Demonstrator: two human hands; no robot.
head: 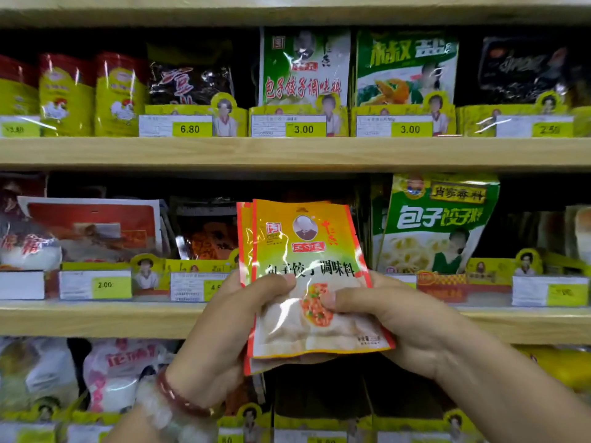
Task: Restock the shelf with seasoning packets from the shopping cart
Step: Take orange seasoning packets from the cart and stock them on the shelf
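Small stack of orange seasoning packets [307,276] held upright in front of the middle shelf [96,318], long axis vertical, printed face toward the camera. At least two or three packets, edges fanned at the left side (exact count not readable).

Left hand [230,327]: thumb across the front of the stack, fingers curled behind, clamped on the lower left edge. Beaded bracelet [179,398] on that wrist. Right hand [393,321]: thumb pressed onto the front near the dumpling picture, fingers wrapped behind the lower right edge, likewise clamped. Stack centred between both hands, neither clearly nearer.

Key relation: dark open slot directly behind and slightly above the stack, between the red-orange packs [204,238] on the left and the green dumpling-seasoning bag [438,225] on the right. Probable destination, judged from the gap only. Straight push forward would likely seat the stack upright.

Risk: glossy film, packets apt to slide apart. Shopping cart not in view.
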